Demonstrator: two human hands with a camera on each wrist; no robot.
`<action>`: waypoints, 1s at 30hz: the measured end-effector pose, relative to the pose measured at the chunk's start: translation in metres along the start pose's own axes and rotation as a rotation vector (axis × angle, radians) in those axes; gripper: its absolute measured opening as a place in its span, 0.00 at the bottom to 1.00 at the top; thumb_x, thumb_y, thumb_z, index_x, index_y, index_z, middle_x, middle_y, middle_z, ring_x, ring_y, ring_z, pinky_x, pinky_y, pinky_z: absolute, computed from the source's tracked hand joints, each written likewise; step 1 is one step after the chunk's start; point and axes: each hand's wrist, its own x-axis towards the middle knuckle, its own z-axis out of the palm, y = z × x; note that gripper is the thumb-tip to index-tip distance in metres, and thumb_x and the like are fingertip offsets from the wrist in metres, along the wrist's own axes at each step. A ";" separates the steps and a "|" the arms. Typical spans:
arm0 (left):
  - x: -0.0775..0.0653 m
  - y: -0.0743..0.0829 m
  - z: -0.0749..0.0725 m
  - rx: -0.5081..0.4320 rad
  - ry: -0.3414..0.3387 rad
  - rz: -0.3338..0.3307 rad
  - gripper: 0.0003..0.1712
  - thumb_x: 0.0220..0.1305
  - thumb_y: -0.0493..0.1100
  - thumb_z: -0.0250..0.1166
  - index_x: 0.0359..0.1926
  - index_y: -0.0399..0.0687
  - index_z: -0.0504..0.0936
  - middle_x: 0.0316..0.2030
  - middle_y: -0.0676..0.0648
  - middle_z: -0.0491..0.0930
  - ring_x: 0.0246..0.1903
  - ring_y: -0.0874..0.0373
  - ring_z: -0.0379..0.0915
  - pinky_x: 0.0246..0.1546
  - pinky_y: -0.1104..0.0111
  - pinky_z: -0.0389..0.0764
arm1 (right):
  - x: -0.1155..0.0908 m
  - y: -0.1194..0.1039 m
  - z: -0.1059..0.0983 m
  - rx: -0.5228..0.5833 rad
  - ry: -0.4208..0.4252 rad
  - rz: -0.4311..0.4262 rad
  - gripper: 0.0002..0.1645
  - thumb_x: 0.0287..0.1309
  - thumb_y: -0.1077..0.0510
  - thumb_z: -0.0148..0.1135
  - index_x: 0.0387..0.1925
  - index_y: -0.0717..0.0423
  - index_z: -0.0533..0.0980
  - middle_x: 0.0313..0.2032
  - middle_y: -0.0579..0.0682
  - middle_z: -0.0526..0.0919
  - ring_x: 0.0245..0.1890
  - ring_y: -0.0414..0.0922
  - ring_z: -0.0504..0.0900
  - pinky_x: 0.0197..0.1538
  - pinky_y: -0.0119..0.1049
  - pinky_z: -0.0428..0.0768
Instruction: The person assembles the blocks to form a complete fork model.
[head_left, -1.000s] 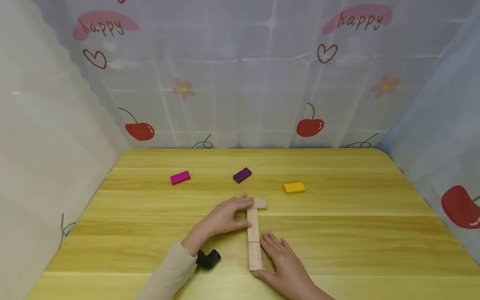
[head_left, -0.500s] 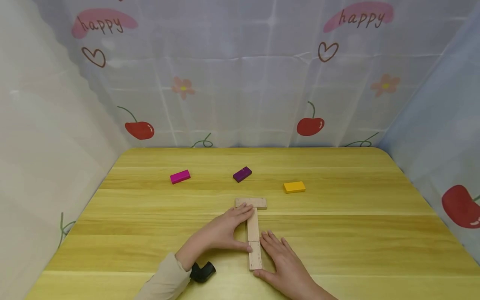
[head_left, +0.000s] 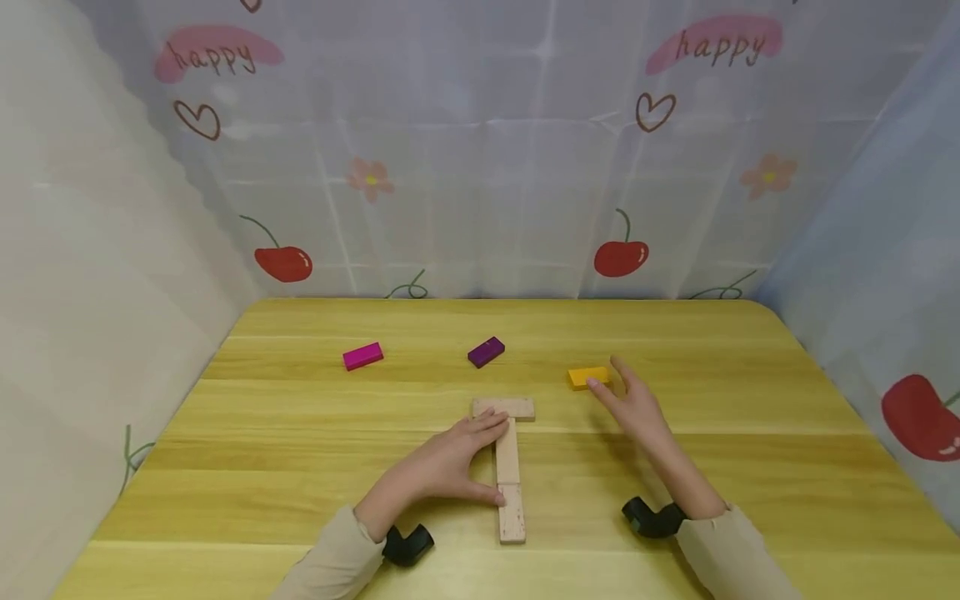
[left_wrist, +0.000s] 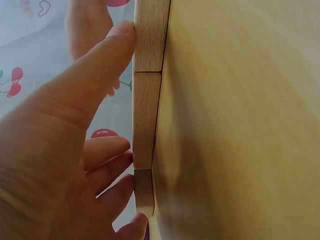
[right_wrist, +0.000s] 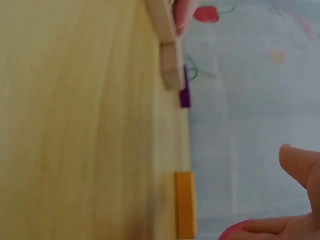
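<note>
In the head view three plain wooden blocks form a T: a crosswise block point(head_left: 519, 408) at the far end, then a middle block point(head_left: 507, 457) and a near block point(head_left: 512, 523) end to end. My left hand point(head_left: 442, 463) rests on them, fingers extended at the far end, thumb on the near block. In the left wrist view the left hand point(left_wrist: 60, 135) lies along the blocks' upper faces. Over the table, my right hand point(head_left: 639, 412) is beside a yellow block point(head_left: 578, 379), thumb and fingers spread. The right wrist view shows that hand point(right_wrist: 302, 185) apart from the yellow block point(right_wrist: 185, 205).
A purple block point(head_left: 486, 352) lies beyond the T, and a pink block point(head_left: 363, 357) sits farther left. Black fittings show at the left wrist point(head_left: 407, 546) and right wrist point(head_left: 651, 518). A printed curtain point(head_left: 480, 167) stands behind the table's far edge.
My right hand has left the near block and moved forward and right to the yellow block. The left hand has slid back toward me along the T, uncovering the crosswise block.
</note>
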 end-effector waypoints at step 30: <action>-0.001 -0.001 0.000 0.022 -0.001 -0.014 0.58 0.47 0.71 0.65 0.71 0.46 0.56 0.71 0.51 0.49 0.69 0.59 0.40 0.64 0.58 0.51 | 0.043 0.023 0.036 -0.274 0.130 -0.093 0.34 0.57 0.57 0.64 0.58 0.74 0.66 0.54 0.72 0.64 0.48 0.63 0.70 0.50 0.54 0.72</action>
